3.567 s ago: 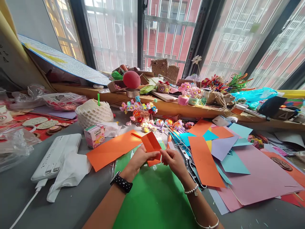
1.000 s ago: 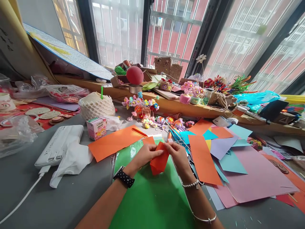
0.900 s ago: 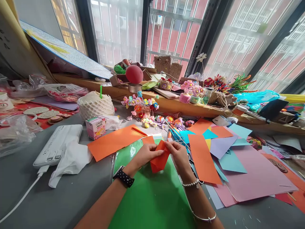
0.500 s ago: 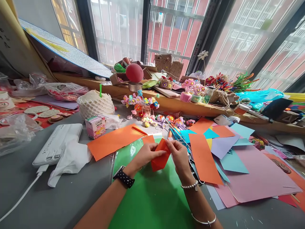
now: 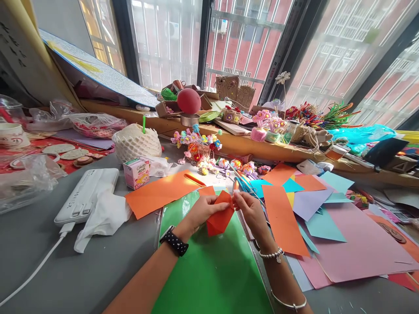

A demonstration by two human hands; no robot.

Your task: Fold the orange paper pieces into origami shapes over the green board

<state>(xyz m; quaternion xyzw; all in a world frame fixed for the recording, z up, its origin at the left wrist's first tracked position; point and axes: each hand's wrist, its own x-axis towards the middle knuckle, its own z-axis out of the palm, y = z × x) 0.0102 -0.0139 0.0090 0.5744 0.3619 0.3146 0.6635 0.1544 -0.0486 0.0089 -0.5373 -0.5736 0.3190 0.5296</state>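
Paper (image 5: 220, 220), orange and folded, held above the counter (image 5: 39, 235)

Head view: the left hand (image 5: 203, 213) pinches it between thumb and fingers near the far edge of the green sheet (image 5: 209, 274); the right hand's (image 5: 251, 211) fingers meet its right edge, whether pinching I cannot tell. A slack left hold could let the layers slip, leaving a crooked crease. A few seconds earlier it was an open rectangle; now it is pointed.

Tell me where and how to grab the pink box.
Pinch the pink box by its upright sides near the top, probably from above and the near side: it stands upright, flat-walled, with the coconut close behind and tissue on its right. The left hand, though, holds the folded paper.
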